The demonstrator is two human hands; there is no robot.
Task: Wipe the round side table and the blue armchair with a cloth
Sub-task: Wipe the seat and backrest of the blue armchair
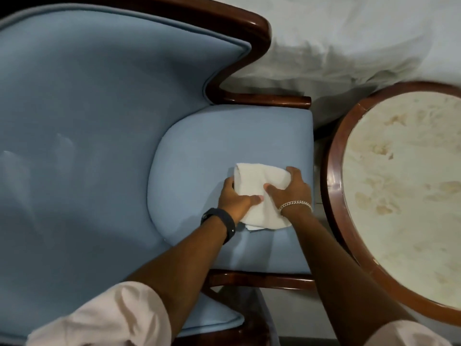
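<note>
The blue armchair with dark wooden arms fills the left and middle of the head view. A folded white cloth lies on its seat cushion near the front edge. My left hand, with a black watch on the wrist, grips the cloth's left side. My right hand, wearing a silver bracelet, presses and grips the cloth's right side. The round side table, with a dark wood rim and a pale marbled top, stands just right of the chair.
White bedding lies behind the chair and table. The chair's wooden armrests border the seat at the far and near sides. A narrow gap of floor separates chair and table.
</note>
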